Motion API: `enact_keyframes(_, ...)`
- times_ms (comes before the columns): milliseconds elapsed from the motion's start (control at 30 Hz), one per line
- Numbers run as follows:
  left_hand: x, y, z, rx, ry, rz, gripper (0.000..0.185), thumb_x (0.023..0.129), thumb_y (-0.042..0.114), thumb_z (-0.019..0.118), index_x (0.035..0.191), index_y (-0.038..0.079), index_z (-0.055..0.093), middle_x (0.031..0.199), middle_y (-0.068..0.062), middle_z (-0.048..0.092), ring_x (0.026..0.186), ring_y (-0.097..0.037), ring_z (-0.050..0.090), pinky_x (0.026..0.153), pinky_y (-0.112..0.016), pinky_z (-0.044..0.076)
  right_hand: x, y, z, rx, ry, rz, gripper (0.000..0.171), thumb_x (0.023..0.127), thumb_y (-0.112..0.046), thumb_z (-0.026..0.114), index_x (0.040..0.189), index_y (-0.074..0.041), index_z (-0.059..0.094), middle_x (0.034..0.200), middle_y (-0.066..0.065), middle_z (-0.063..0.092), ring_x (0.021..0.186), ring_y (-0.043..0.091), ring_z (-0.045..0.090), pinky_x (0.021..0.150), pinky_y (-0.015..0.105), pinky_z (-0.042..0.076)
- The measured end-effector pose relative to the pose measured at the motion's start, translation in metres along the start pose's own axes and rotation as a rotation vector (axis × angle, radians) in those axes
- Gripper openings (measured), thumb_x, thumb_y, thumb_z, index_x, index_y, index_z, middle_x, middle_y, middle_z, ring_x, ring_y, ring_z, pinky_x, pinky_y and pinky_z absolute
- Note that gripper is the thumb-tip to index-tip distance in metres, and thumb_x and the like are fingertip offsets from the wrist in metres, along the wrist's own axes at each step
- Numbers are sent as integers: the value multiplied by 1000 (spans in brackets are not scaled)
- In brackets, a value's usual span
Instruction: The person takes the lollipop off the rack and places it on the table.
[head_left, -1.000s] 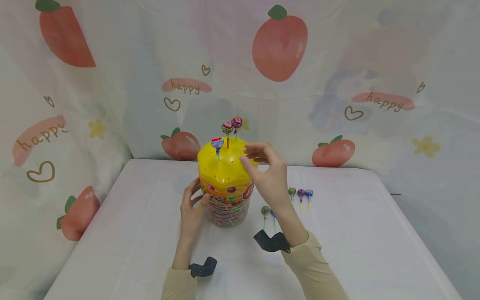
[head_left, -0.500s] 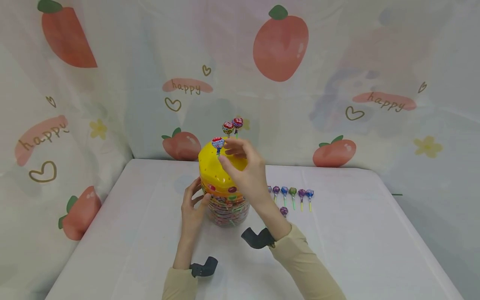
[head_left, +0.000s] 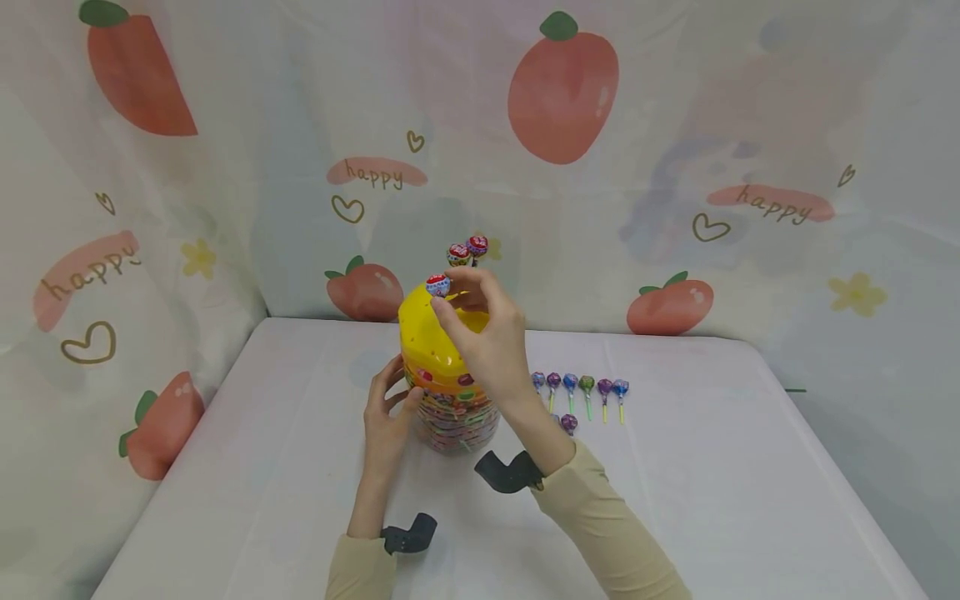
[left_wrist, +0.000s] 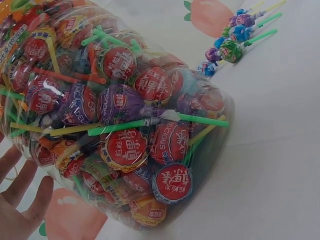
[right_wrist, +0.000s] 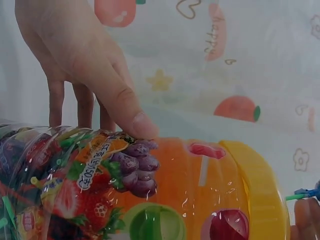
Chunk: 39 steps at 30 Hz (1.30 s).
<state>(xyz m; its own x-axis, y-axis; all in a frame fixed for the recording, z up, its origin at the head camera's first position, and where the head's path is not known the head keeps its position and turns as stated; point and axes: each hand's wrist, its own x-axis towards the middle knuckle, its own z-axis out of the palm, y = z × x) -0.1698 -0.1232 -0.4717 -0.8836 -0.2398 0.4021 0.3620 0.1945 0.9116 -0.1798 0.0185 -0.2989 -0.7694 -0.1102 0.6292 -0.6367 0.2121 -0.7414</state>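
Observation:
A clear candy jar [head_left: 454, 427] full of wrapped lollipops stands on the table, topped by a yellow lid [head_left: 431, 333] with small holes. My left hand [head_left: 387, 429] grips the jar's left side; the right wrist view shows its thumb on the label and its fingers round the back. Above the lid, my right hand [head_left: 487, 333] has thumb and index finger round the head of a blue-and-red lollipop [head_left: 438, 286], whose stick is in the lid. Two more lollipops [head_left: 476, 245] stand at the lid's back. The right palm and forearm hide part of the jar.
A row of lollipops [head_left: 587, 383] lies on the white tablecloth [head_left: 712, 483] right of the jar. More lie nearer, such as a purple lollipop [head_left: 569, 423], partly behind the right forearm. A strawberry-printed curtain [head_left: 660, 108] hangs behind the table.
My right hand has moved left across the lid to the front lollipop, and its fingers have come round the candy. The left hand has stayed on the jar.

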Motion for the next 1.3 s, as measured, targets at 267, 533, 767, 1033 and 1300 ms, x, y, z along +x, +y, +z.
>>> enact_keyframes(267,1,-2,1,12,-2,1,54,92,16,63,142,20,44,141,-5,49,130,-23,47,103,-53,46,1,1,2,7,20,11,29,92,-15,63,120,-6,58,103,11,67,91,20,64,90,33,55)
enact_keyframes(533,1,1,1,-3,-12,-32,57,91,7,63,144,12,42,143,-12,47,132,-30,45,104,-56,44,1,0,1,17,24,7,28,93,-15,62,119,-5,58,104,11,67,92,20,63,89,34,55)
enact_keyframes(767,-2,34,-2,12,-31,-31,54,92,7,62,142,3,42,141,-18,47,130,-32,46,103,-58,43,4,-4,-3,52,59,-20,28,94,-15,62,120,-6,58,105,11,66,95,19,62,91,30,52)
enact_keyframes(1033,-3,39,-3,-2,-32,-13,54,92,4,61,142,1,42,141,-18,47,130,-33,46,102,-60,43,3,-3,-17,90,109,-34,27,93,-9,60,118,-1,59,104,16,65,92,15,61,88,23,51)
enact_keyframes(1300,-3,39,-4,-22,-28,-6,54,90,0,60,141,0,42,140,-21,47,129,-35,46,102,-61,43,-6,3,-34,96,133,1,26,93,-8,60,117,1,59,104,17,63,91,10,59,86,20,50)
